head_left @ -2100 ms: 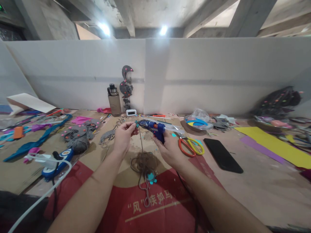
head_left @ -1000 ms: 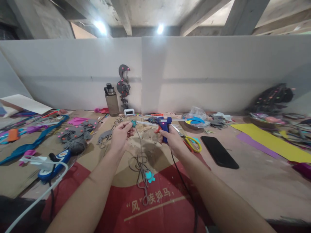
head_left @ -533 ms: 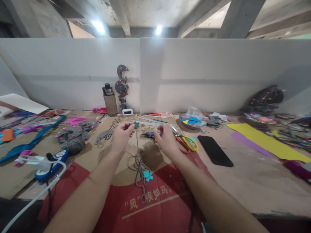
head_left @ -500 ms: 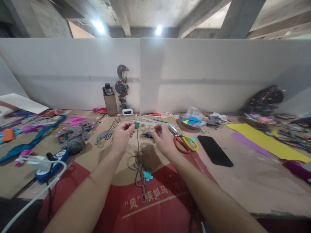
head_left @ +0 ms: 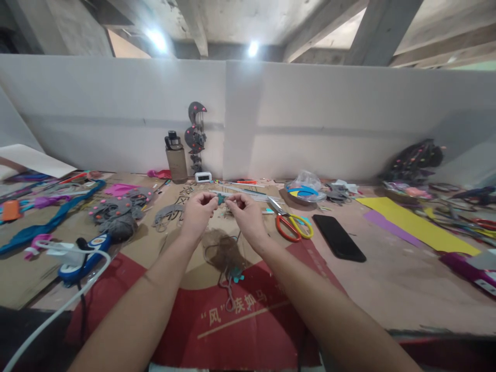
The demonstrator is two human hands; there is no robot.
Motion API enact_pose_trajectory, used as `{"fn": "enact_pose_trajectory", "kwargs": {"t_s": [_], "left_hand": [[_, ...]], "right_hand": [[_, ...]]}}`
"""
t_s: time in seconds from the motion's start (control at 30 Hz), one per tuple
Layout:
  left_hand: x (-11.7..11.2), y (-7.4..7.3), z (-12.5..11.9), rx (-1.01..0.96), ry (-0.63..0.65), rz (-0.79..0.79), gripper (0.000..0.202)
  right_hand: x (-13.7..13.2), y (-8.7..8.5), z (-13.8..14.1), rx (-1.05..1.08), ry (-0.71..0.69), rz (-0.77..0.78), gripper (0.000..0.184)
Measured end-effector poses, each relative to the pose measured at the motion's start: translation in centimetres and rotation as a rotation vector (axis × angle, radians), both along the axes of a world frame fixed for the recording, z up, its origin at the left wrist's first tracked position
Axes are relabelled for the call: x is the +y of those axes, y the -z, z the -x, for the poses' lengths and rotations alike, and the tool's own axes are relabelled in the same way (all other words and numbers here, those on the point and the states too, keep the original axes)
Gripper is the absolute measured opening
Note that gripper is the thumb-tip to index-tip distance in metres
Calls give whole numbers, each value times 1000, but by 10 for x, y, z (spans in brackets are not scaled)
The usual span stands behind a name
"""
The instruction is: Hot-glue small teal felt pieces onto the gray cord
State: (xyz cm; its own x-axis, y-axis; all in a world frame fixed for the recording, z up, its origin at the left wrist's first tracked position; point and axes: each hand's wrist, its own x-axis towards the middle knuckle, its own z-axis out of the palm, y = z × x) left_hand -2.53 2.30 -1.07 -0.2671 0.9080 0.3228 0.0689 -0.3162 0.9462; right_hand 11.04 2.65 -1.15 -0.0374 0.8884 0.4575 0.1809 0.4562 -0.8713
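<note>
My left hand (head_left: 198, 213) and my right hand (head_left: 245, 216) meet above the table, both pinching a small teal cut-out piece (head_left: 220, 198) between their fingertips. A thin grey cord (head_left: 221, 248) hangs from it down to a loose tangle on the cardboard, where another teal piece (head_left: 234, 274) lies. The blue glue gun is hidden behind my right hand.
Orange and yellow scissors (head_left: 289, 227) and a black phone (head_left: 338, 244) lie right of my hands. A water bottle (head_left: 175, 163) stands by the back wall. Grey felt shapes (head_left: 116, 217) and another glue gun (head_left: 83, 257) lie at left, yellow foam sheet (head_left: 414, 225) at right.
My right hand put the blue glue gun down on the table and came left to meet my left hand at the teal piece.
</note>
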Motion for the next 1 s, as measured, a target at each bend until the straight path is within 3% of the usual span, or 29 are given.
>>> {"fn": "enact_pose_trajectory", "kwargs": {"t_s": [0.53, 0.8, 1.0], "left_hand": [[-5, 1, -6, 104, 103, 15, 13], [-5, -1, -7, -10, 207, 79, 14], [-4, -4, -5, -171, 398, 292, 20]], "right_hand": [[-3, -1, -7, -91, 166, -52, 20], [1, 3, -9, -47, 24, 36, 27], [7, 8, -8, 127, -60, 208, 19]]}}
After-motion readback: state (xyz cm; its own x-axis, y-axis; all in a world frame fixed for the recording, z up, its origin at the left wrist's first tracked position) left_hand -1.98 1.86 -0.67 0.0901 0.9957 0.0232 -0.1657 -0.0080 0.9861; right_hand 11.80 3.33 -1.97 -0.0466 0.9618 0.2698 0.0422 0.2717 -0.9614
